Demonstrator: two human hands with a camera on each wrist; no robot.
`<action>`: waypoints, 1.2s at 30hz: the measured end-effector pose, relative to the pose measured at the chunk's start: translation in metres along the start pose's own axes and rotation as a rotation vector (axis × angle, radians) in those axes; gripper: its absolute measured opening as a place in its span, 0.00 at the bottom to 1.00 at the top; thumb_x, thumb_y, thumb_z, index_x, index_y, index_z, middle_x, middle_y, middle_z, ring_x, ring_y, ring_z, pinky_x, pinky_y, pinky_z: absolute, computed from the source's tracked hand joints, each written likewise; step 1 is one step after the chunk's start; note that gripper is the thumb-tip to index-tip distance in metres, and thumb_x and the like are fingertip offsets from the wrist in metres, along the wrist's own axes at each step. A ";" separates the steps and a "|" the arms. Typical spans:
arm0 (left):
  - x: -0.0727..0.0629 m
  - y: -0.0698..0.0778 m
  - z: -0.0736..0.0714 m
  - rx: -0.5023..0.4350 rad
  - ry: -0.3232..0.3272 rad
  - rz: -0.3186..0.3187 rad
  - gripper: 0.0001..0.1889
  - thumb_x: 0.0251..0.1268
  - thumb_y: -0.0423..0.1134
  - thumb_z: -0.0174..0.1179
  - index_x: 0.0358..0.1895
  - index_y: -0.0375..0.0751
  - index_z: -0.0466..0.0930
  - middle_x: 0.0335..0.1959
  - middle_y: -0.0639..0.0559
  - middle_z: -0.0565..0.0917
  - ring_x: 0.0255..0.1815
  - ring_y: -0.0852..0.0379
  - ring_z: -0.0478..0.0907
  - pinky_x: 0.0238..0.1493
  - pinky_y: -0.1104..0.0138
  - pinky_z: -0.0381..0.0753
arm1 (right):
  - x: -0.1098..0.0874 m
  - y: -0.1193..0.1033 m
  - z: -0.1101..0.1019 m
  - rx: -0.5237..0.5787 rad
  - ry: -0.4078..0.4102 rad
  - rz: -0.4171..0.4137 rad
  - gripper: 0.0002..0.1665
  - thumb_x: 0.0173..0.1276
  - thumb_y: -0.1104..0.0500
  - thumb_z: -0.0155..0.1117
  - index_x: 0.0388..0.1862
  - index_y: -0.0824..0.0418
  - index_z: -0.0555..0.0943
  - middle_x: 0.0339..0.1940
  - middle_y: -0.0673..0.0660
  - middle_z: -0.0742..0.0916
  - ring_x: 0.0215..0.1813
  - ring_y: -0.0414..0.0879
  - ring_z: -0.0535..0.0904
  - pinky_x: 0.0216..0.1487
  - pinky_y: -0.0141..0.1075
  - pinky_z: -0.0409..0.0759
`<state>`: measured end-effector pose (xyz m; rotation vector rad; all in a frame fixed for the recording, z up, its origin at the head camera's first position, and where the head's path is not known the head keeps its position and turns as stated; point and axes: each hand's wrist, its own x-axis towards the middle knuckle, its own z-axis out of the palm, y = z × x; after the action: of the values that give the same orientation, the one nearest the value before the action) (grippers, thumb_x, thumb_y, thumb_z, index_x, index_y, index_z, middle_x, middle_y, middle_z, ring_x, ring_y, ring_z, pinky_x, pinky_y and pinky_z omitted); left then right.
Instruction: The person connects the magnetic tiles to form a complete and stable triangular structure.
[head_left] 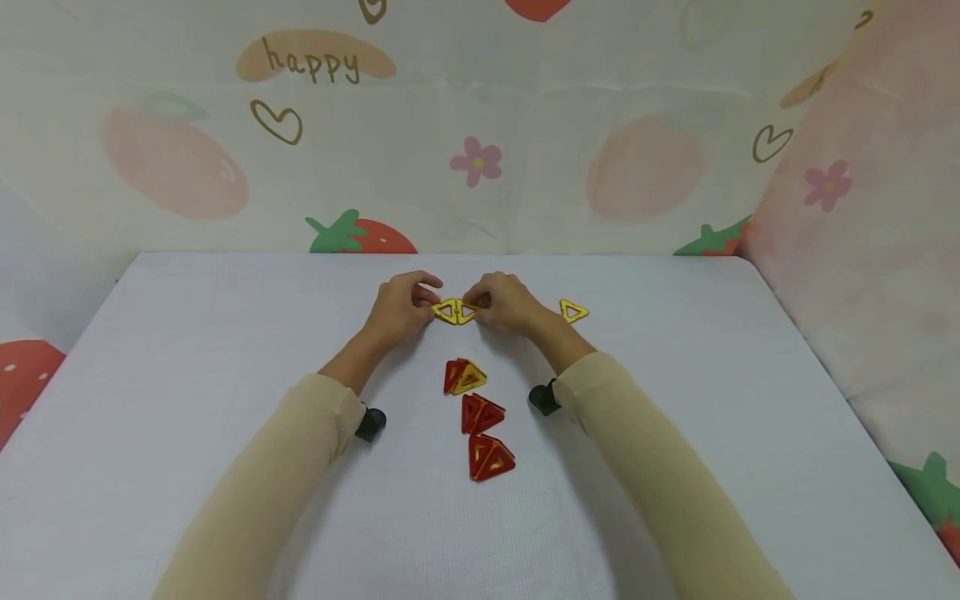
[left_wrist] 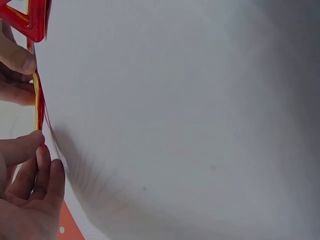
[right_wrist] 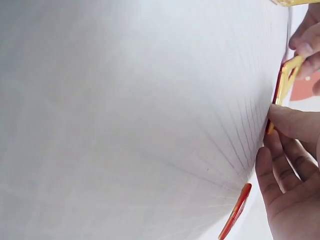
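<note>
Two yellow-looking triangular magnetic tiles meet edge to edge near the back of the white table. My left hand [head_left: 400,310] pinches the outer corner of the left tile [head_left: 447,321] between thumb and fingers. The right tile [head_left: 461,313] is pinched at its far corner by my right hand [head_left: 510,307]. From the left wrist, the tiles [left_wrist: 38,105] appear edge-on, with red along the underside. In the right wrist view, thumb and fingertips of the right hand [right_wrist: 295,175] grip a tile [right_wrist: 285,80] close to the tabletop.
A lone yellow triangular tile [head_left: 564,312] lies right of my right hand. Toward me, between the forearms, run a red-and-yellow tile group [head_left: 468,386], a red pair [head_left: 482,415] and another red pair [head_left: 491,468]. A patterned cloth [head_left: 540,100] hangs behind the table [head_left: 225,333].
</note>
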<state>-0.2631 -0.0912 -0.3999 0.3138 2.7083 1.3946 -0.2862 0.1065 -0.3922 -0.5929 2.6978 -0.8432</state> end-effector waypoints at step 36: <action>0.000 0.007 0.010 -0.104 -0.086 0.030 0.14 0.67 0.27 0.62 0.54 0.28 0.80 0.55 0.36 0.82 0.54 0.44 0.83 0.54 0.58 0.82 | -0.002 0.002 0.000 -0.002 -0.002 -0.024 0.18 0.67 0.69 0.64 0.56 0.65 0.84 0.51 0.58 0.85 0.52 0.50 0.79 0.56 0.40 0.78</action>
<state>-0.2602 -0.0789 -0.4000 0.3981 2.5626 1.4869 -0.2852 0.1087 -0.3928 -0.6280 2.6953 -0.8455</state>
